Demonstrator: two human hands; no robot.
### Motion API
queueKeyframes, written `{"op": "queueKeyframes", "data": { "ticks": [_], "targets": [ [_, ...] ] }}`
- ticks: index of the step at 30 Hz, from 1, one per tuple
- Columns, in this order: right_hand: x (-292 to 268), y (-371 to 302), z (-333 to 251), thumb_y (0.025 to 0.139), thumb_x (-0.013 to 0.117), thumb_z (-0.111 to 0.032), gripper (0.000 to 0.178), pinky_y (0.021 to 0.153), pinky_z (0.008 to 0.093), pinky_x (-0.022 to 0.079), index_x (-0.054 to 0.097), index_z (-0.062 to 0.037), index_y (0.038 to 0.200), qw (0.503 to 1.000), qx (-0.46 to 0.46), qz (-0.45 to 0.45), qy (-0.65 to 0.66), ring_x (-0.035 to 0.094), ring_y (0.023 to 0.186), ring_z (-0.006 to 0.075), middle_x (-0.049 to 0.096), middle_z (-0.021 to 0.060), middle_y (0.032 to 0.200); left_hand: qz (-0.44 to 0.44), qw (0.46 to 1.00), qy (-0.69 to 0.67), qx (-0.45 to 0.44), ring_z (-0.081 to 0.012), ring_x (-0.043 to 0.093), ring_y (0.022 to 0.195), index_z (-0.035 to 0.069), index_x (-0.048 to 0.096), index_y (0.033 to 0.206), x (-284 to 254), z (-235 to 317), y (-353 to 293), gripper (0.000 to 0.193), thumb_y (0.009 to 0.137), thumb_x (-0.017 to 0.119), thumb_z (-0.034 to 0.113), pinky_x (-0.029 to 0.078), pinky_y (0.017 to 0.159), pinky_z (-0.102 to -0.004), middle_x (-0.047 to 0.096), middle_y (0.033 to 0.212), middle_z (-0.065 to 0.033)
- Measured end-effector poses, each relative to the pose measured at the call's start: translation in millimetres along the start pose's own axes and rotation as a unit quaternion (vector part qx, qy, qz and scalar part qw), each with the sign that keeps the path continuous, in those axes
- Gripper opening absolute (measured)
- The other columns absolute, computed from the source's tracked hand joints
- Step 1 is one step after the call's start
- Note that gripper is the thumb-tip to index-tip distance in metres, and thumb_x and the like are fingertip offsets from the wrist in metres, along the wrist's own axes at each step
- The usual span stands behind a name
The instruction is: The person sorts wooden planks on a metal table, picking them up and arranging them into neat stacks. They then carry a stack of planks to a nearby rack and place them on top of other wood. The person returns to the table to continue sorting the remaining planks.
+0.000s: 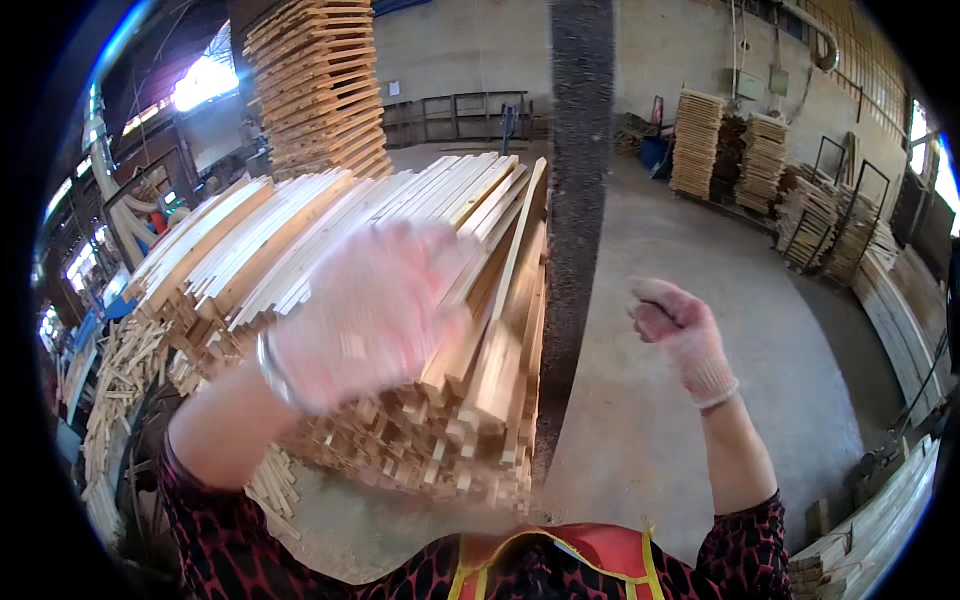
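Observation:
My left hand [365,305], in a pale pinkish work glove with a metallic band at the wrist, is raised in front of a big stack of light wooden strips [330,235]. Motion smears its fingers, so I cannot tell whether they touch the wood or hold anything. To the right of the stack, my right hand [685,335] wears a similar glove and hangs above the grey floor. Its fingers curl in toward the palm, with nothing showing in them. The strips lie lengthwise in layers, their cut ends [400,440] toward me.
A dark, rough upright post [580,180] stands along the stack's right side. Behind it rises a tall pile of crisscrossed boards [315,90]. Shorter wood stacks [697,145] line the far right wall. Long boards [880,530] lie at the lower right, and loose offcuts [120,390] heap at left.

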State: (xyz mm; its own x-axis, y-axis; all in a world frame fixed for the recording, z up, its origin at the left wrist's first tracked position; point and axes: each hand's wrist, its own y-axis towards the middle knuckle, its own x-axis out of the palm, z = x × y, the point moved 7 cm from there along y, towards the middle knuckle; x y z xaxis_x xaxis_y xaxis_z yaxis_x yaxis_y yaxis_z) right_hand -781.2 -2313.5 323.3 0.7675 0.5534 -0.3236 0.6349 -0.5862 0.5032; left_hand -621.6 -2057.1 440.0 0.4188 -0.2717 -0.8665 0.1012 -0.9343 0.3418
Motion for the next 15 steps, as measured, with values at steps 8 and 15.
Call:
{"op": "queueKeyframes", "data": {
  "ticks": [8,15],
  "targets": [
    [124.4,47.6,36.6,0.104,0.066,-0.014,0.023,0.074,0.0250,0.052,0.070,-0.0036,0.125,0.949,0.074,-0.261,0.162,0.059,0.079,0.0070,0.073,-0.0025,0.097,-0.155,0.978,0.092,-0.100,-0.0276,0.069,0.090,0.002,0.055,0.139,31.7,90.8,-57.9,0.073,0.090,0.071,0.053,0.054,0.074,-0.0407,0.060,0.124,-0.0145],
    [153.9,102.0,94.9,0.108,0.058,-0.018,0.025,0.073,0.0315,0.061,0.063,-0.0052,0.128,0.923,0.032,-0.261,0.281,0.067,0.085,0.0152,0.070,0.0040,0.109,-0.095,0.956,0.011,-0.276,-0.0401,0.071,0.104,0.000,0.053,0.141,49.8,97.7,-50.6,0.067,0.093,0.070,0.044,0.060,0.085,-0.0497,0.059,0.138,-0.0238]
  ]
}}
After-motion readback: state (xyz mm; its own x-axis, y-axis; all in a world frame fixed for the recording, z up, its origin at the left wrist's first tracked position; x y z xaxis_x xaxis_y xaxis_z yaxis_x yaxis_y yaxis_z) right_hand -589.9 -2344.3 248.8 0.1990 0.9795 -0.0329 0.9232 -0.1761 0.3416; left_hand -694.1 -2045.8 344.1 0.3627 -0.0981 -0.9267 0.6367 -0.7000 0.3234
